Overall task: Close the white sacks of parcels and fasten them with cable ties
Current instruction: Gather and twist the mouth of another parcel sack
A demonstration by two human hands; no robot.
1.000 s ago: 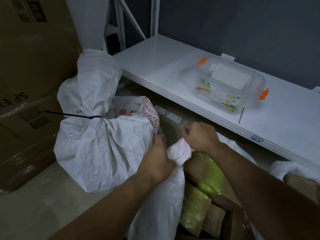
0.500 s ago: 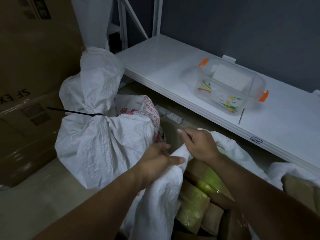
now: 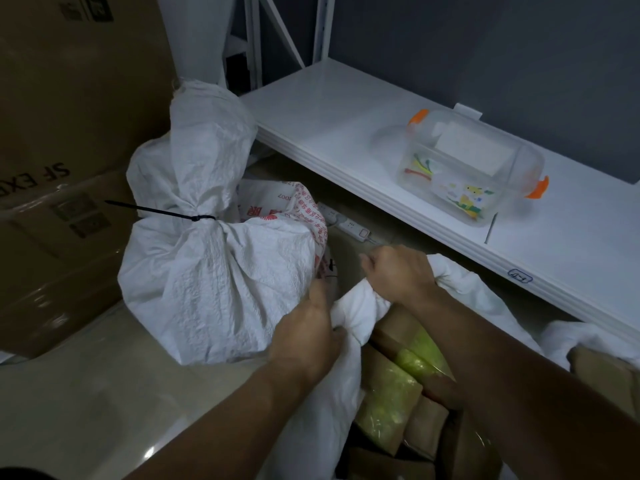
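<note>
Left hand and right hand, both fists around one open sack; one tied sack beside.

Left, the tied sack is white, with a black cable tie. The sack behind carries red print. Near, the open sack is white too, with yellow-green and brown parcels. Far right, a clear box with orange clips.

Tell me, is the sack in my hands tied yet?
No, the open sack gapes with parcels showing; the black cable tie binds the other sack.
</note>
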